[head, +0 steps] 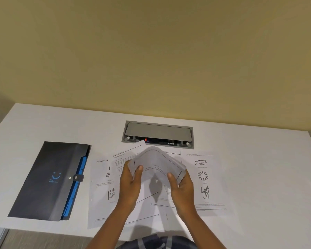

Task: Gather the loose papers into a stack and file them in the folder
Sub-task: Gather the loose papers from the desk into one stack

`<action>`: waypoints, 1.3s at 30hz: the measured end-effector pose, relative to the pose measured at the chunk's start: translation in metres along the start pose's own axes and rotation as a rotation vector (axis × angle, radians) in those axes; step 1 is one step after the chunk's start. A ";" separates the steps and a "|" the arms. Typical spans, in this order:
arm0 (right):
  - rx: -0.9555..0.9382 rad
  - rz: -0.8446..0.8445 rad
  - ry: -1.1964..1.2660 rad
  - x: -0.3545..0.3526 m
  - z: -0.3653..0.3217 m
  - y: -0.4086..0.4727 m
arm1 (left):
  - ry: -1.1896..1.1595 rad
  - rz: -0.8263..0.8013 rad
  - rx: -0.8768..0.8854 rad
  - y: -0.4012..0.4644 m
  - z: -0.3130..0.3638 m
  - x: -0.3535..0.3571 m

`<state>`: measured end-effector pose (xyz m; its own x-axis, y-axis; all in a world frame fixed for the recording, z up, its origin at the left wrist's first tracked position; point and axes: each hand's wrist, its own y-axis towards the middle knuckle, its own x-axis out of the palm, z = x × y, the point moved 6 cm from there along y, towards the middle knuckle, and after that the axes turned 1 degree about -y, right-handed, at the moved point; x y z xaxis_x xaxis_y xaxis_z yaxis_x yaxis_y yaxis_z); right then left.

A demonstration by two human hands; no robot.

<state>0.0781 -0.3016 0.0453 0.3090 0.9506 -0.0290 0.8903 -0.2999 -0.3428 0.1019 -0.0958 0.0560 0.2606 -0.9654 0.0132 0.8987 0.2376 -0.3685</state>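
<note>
Both hands held a thick stack of white printed papers (157, 168) lifted above the white worktop (258, 168), just in front of the grey recessed cable box (158, 134) set into the worktop. The left hand (130, 184) gripped the stack's left edge, its thumb on top and its fingers (131, 168) clenched underneath. The right hand (182, 187) gripped the right edge the same way, thumb pressed on the top sheet. The stack sat turned like a diamond, one corner pointing toward the cable box and bowing slightly between the two grips.

Loose white sheets (203, 178) lay flat on the worktop beneath and around the stack, in front of the cable box; they overlapped one another at odd angles, and the forearms and stack hid much of them. One sheet (126, 155) reached back to the cable box's front rim, possibly touching it, though the overlap was hard to read.

Well to the left of the cable box lay the dark grey plastic folder (48, 178) with blue tabbed dividers along its right edge, closed by a snap strap, apart from the nearest loose sheet. A blue smiling logo marked its cover.
</note>
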 end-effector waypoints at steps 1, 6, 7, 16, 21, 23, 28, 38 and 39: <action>0.004 0.002 -0.012 0.001 0.004 0.000 | 0.019 -0.002 -0.006 -0.001 -0.004 0.002; 0.043 -0.020 -0.083 0.003 0.022 0.002 | 0.096 0.007 -0.062 -0.003 -0.025 -0.003; 0.050 -0.021 -0.081 0.003 0.022 0.003 | 0.100 0.009 -0.059 -0.001 -0.024 -0.004; 0.088 -0.144 -0.195 -0.016 0.013 0.017 | 0.175 -0.072 -0.016 0.017 0.005 -0.026; 0.148 -0.275 -0.237 -0.023 0.012 0.020 | 0.159 -0.020 -0.100 0.017 -0.007 -0.029; 0.162 -0.282 -0.217 -0.036 0.007 0.033 | 0.097 0.047 -0.130 0.014 -0.015 -0.032; 0.055 -0.152 -0.666 -0.100 -0.007 0.099 | 0.019 0.179 -0.235 0.000 -0.030 -0.049; 0.035 -0.455 -1.643 -0.159 0.006 0.161 | -0.100 0.269 -0.330 -0.028 -0.047 -0.076; 0.050 -0.452 -1.642 -0.162 0.008 0.163 | -0.110 0.278 -0.333 -0.029 -0.048 -0.076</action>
<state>0.1700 -0.5039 -0.0134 -0.6198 0.0394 -0.7838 0.7832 -0.0311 -0.6210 0.0389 -0.0347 0.0214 0.5282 -0.8483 -0.0368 0.6312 0.4213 -0.6512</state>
